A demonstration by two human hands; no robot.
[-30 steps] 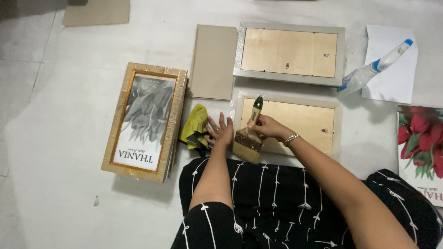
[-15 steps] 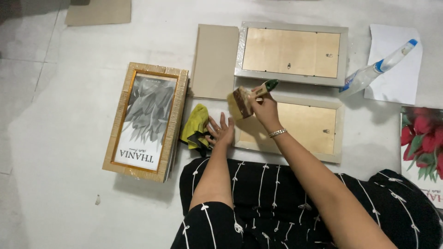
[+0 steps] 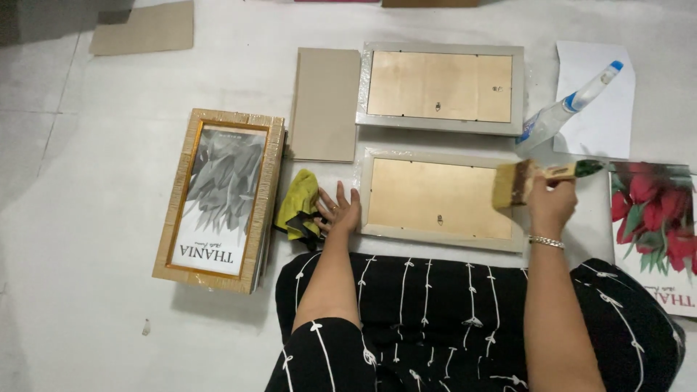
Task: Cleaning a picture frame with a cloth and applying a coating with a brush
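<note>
Brush (image 3: 519, 181) has swept from the near frame's (image 3: 440, 199) left end to its right edge, right hand (image 3: 552, 203) gripping the handle. Left hand (image 3: 340, 212) staying spread, pressing the frame's left edge, beside yellow cloth (image 3: 298, 210). Spray bottle (image 3: 566, 109) lying just beyond on the floor.

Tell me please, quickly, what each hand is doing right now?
Left hand: open, fingers spread, resting flat on the left edge of the near frame, beside the yellow cloth.
Right hand: closed on the brush.
</note>
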